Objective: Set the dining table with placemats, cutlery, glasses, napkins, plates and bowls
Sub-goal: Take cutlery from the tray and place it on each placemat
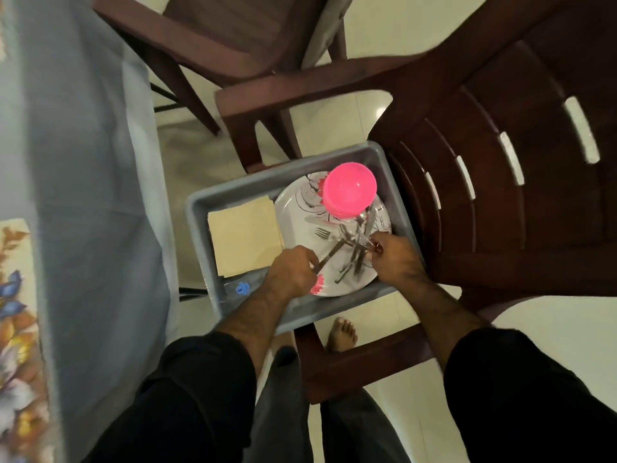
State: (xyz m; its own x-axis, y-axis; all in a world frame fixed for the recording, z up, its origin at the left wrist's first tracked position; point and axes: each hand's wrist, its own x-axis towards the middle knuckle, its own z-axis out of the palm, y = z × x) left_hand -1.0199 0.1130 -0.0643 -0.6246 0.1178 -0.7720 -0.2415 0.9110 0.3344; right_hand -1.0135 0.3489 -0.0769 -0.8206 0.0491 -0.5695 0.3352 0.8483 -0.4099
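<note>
Pinching one knife (329,254), left grip (293,272); right grip (392,253) clamped on cutlery (359,238) over one plate (300,208).

Home dining area. Brown plastic chairs (494,168) stand on pale floor tiles (551,332) beside a table (83,155) under blue cloth. Floral placemat (15,315) on it.

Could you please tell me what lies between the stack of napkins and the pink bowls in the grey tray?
In the head view, the floral plate fills that stretch between the napkins and pink bowls; its bare rim shows there, and a fork lies slightly nearer.
</note>
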